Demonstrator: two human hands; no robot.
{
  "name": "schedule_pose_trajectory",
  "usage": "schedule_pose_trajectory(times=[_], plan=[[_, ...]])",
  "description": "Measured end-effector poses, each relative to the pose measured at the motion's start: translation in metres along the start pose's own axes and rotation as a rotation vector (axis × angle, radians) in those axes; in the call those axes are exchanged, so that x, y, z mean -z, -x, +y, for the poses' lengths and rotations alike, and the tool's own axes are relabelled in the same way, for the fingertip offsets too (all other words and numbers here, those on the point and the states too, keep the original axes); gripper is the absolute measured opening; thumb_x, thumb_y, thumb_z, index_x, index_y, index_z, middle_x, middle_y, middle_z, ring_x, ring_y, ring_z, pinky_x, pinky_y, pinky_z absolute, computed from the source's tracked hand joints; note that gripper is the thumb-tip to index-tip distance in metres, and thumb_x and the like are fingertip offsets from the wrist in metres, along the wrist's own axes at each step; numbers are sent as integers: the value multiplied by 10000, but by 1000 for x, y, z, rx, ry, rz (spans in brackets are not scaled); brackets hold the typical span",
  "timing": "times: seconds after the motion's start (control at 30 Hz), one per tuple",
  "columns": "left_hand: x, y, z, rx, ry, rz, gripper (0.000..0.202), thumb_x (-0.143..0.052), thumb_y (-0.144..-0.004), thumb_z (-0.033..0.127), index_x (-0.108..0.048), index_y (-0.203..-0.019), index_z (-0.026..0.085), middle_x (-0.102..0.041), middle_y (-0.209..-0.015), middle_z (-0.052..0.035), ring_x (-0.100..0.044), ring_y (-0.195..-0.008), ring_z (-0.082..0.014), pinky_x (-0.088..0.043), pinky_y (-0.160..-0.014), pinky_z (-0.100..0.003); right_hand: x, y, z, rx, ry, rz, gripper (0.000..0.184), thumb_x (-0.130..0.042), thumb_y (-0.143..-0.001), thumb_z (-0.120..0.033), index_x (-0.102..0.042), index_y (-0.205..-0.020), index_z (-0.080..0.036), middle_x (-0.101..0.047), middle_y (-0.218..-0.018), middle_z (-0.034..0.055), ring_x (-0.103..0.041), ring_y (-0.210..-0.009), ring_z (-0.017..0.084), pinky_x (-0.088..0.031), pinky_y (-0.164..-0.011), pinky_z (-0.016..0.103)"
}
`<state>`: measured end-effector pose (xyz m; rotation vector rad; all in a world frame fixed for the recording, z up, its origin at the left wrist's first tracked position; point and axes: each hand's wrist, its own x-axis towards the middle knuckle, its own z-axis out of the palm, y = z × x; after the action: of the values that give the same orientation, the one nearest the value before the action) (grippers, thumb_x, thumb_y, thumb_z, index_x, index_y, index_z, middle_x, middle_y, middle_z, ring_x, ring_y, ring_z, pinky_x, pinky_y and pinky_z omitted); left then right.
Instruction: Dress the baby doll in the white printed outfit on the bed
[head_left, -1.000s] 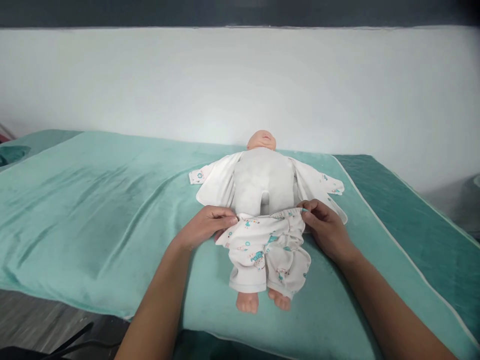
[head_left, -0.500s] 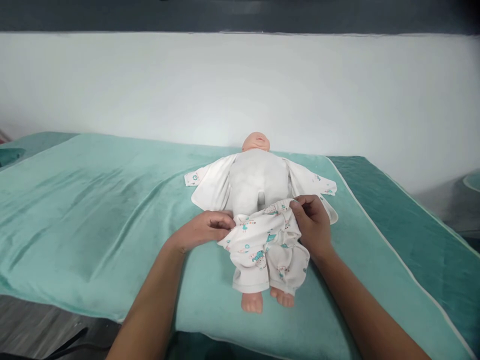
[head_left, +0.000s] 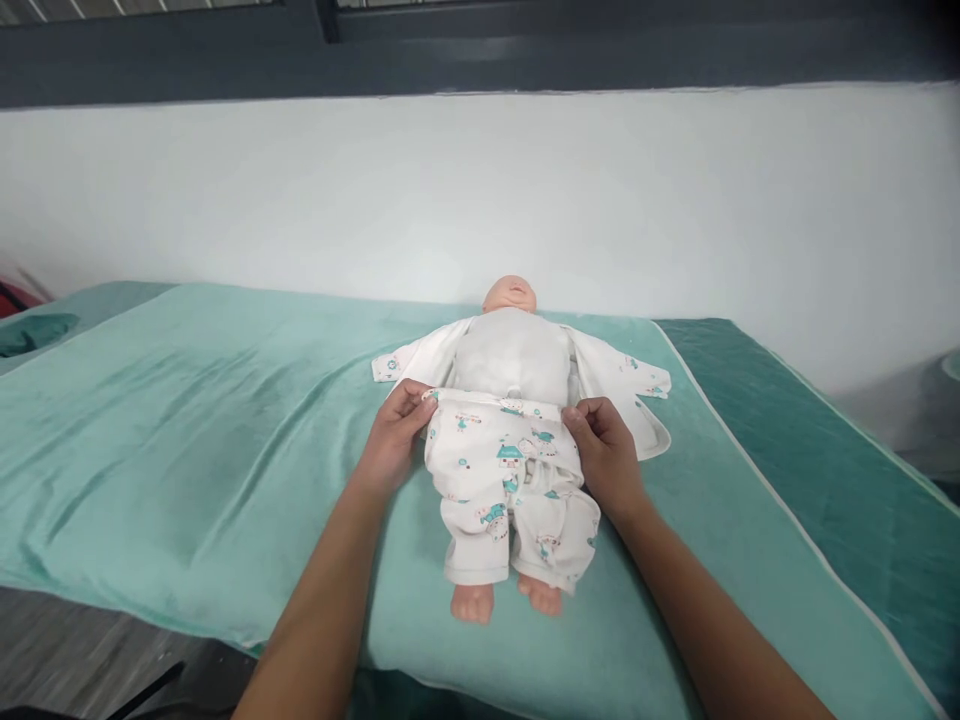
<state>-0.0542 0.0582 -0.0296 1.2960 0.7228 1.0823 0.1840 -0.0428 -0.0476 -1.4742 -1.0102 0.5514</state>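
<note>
A baby doll [head_left: 512, 350] lies on its back, head toward the wall and feet toward me. White printed pants [head_left: 510, 470] cover its legs and hips, with both feet showing below the cuffs. My left hand [head_left: 397, 425] pinches the waistband at its left end. At the right end, my right hand [head_left: 604, 445] grips the same waistband between thumb and fingers. The waistband is stretched across the doll's lower belly. A white jacket [head_left: 611, 375] lies spread open under the doll, its sleeves out to both sides and the chest uncovered.
A light green sheet [head_left: 225, 430] with wrinkles at the left covers the bed. Darker green cloth [head_left: 810, 430] shows along the right. Behind the bed rises a white wall [head_left: 300, 200] below a dark band [head_left: 480, 55]. Grey floor [head_left: 67, 640] is visible at lower left.
The pants' waistband has been drawn up over the doll's hips, most on the left side. My left hand has moved up toward the doll's waist. The camera view has tilted slightly upward.
</note>
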Motion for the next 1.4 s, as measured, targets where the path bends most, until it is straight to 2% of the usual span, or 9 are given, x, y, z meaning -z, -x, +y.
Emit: schedule_pose_trajectory(times=[0.2,0.5,0.7,0.8,0.9,1.0,1.13,1.3,1.4], plan=[[-17,-21,-5,-83,-103,136,277,-642,-829,418,-460,-812,210,-437,-697,48,-404,-628,-97,-321,-590,-207,2,-1,0,-31,43,-24,437,-526,-886,-610,-472,-751,-198,-441,-682,-17,-404,-656,135,-362,-600,259],[-17,-88,-26,-237,-294,184,239,-595,-845,381,-438,-809,206,-392,-695,52,-377,-639,-104,-305,-609,-221,8,-8,4,-43,62,-321,568,-458,-881,-696,-337,-646,-193,-302,-622,-26,-290,-615,119,-250,-561,263],[-11,-77,-35,-119,-333,59,244,-612,-834,415,-479,-866,213,-536,-780,35,-484,-679,-112,-347,-619,-227,21,-12,0,-96,-10,-599,424,-582,-876,-584,-470,-786,-185,-388,-688,-31,-342,-647,111,-278,-580,240],[-10,-72,-32,-111,-358,67,225,-652,-765,301,-522,-926,214,-577,-847,27,-521,-707,-111,-397,-696,-241,29,-15,0,-68,-82,-718,339,-605,-883,-519,-541,-885,-186,-523,-801,1,-460,-746,138,-378,-674,258],[-9,-75,-31,-6,-289,108,353,-676,-641,187,-552,-971,210,-576,-820,34,-540,-704,-115,-421,-748,-259,32,-17,1,-55,-81,-764,275,-629,-872,-457,-562,-910,-193,-581,-876,14,-507,-808,153,-409,-721,271],[-8,-77,-30,112,-209,127,367,-657,-579,162,-583,-937,190,-567,-731,30,-560,-698,-142,-429,-719,-273,31,-20,3,-61,36,-767,216,-647,-848,-377,-549,-903,-193,-580,-852,-2,-498,-774,138,-393,-679,251],[-9,-72,-25,175,-171,52,285,-655,-612,236,-660,-889,172,-665,-815,-39,-614,-793,-194,-455,-741,-302,24,-20,5,-80,96,-689,192,-635,-820,-317,-494,-858,-192,-569,-764,-29,-482,-669,109,-376,-596,225],[-12,-64,-19,300,-87,-24,230,-674,-661,292,-709,-842,154,-707,-828,-73,-635,-722,-206,-463,-689,-319,13,-16,6,-186,108,-399,207,-483,-883,-377,-458,-1032,-236,-482,-486,-94,-442,-417,129,-340,-424,222],[-13,-64,-21,272,-60,-2,196,-673,-667,281,-710,-813,155,-697,-780,-58,-618,-687,-185,-449,-640,-291,9,-13,6,-161,186,-228,280,-455,-894,-397,-491,-1122,-240,-524,-499,-71,-476,-395,152,-373,-408,247]])
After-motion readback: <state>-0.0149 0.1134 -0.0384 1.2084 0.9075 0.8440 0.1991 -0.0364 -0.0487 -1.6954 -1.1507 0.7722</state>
